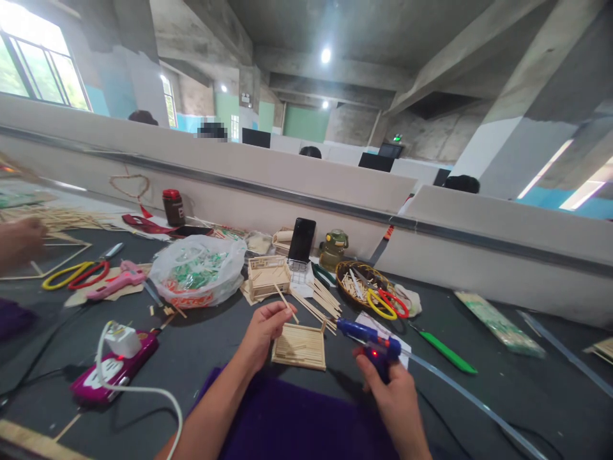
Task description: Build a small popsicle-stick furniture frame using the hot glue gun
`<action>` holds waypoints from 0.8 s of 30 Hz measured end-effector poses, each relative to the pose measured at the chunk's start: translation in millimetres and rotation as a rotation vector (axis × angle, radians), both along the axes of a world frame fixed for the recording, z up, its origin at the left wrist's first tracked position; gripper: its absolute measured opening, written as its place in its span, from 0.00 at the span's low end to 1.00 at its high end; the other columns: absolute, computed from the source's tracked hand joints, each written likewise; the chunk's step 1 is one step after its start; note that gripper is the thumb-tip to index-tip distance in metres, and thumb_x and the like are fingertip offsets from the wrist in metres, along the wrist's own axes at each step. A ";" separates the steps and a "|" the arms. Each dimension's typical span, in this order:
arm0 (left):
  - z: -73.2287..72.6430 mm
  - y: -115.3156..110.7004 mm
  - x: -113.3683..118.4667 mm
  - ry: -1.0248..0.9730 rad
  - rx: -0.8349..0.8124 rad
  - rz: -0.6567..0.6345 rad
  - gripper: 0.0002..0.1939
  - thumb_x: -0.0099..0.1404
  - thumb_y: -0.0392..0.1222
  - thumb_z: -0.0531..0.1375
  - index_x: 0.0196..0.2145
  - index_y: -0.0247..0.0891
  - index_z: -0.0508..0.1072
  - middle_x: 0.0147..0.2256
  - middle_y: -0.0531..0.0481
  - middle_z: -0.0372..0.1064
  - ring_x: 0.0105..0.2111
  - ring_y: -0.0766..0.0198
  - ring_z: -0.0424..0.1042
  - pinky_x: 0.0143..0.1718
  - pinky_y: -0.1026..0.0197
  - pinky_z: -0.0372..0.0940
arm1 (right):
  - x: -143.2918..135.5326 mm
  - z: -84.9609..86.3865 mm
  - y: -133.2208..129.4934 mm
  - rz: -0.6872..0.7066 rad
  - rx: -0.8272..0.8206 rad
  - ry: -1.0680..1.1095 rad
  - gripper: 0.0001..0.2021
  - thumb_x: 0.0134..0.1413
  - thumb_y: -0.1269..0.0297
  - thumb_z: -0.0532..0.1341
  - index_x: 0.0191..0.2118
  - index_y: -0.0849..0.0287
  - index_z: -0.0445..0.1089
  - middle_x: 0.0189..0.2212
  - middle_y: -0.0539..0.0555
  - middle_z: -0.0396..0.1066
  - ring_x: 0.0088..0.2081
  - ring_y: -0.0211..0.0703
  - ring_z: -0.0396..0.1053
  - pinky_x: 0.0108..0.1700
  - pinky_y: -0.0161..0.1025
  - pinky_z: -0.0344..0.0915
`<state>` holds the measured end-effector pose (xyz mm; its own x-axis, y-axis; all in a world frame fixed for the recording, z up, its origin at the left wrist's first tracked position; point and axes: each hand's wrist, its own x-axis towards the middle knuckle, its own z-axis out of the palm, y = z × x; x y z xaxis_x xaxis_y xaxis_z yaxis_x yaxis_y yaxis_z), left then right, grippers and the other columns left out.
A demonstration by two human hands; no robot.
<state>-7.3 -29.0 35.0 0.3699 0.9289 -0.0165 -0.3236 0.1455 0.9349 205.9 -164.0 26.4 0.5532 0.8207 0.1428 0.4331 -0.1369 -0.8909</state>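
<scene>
Between the fingertips of my left hand [268, 329] is a thin wooden stick [282, 297], tilted over a small panel of wooden sticks [297, 352] that lies flat on the table. My right hand [390, 390] is wrapped round a blue hot glue gun [371, 338] with a red light lit on it. The gun's nozzle points left, a little right of the panel, and a long clear glue stick [460, 386] trails from its back. Behind the panel lie several loose wooden sticks [318, 303] and a small box built of sticks [268, 278].
On the left are a purple power strip [115, 370], a pink glue gun [117, 281], scissors [79, 275] and a plastic bag [196, 271]. A phone [302, 239], green bottle [334, 249], wicker basket [349, 291] and green cutter [445, 351] stand or lie beyond. A co-worker's hand [22, 243] is far left.
</scene>
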 end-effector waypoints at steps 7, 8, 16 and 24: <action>2.7 -1.1 -5.6 0.551 0.694 0.258 0.08 0.61 0.42 0.58 0.27 0.37 0.71 0.32 0.51 0.69 0.29 0.67 0.64 0.30 0.65 0.56 | 68.2 5.4 -17.0 -0.067 -0.113 0.264 0.22 0.38 0.46 0.65 0.31 0.61 0.69 0.16 0.46 0.65 0.19 0.37 0.63 0.25 0.33 0.61; 2.2 -1.9 -5.9 0.622 0.760 0.278 0.07 0.62 0.41 0.57 0.29 0.38 0.72 0.33 0.51 0.70 0.31 0.66 0.65 0.32 0.64 0.57 | 73.5 0.7 -17.7 -0.086 -0.126 0.303 0.21 0.36 0.46 0.66 0.30 0.61 0.69 0.16 0.46 0.65 0.19 0.37 0.63 0.24 0.33 0.61; -5.0 -7.7 -2.2 1.038 1.170 0.233 0.08 0.66 0.38 0.52 0.33 0.40 0.71 0.33 0.50 0.68 0.36 0.63 0.64 0.36 0.61 0.57 | 84.2 -20.0 -11.3 -0.291 -0.158 -0.062 0.21 0.35 0.48 0.63 0.30 0.62 0.73 0.30 0.62 0.73 0.35 0.55 0.70 0.37 0.45 0.64; -8.6 -9.3 2.2 1.213 1.272 0.227 0.09 0.66 0.35 0.52 0.30 0.39 0.69 0.31 0.51 0.65 0.34 0.62 0.61 0.33 0.61 0.55 | -58.8 -0.4 43.9 0.096 0.121 0.255 0.15 0.43 0.54 0.63 0.34 0.60 0.74 0.27 0.54 0.74 0.29 0.45 0.68 0.31 0.37 0.64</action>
<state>-5.1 -38.3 26.5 0.5726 0.6106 0.5470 0.6624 -0.7378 0.1301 147.1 -120.1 26.0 0.5041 0.8567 0.1095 0.1995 0.0078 -0.9799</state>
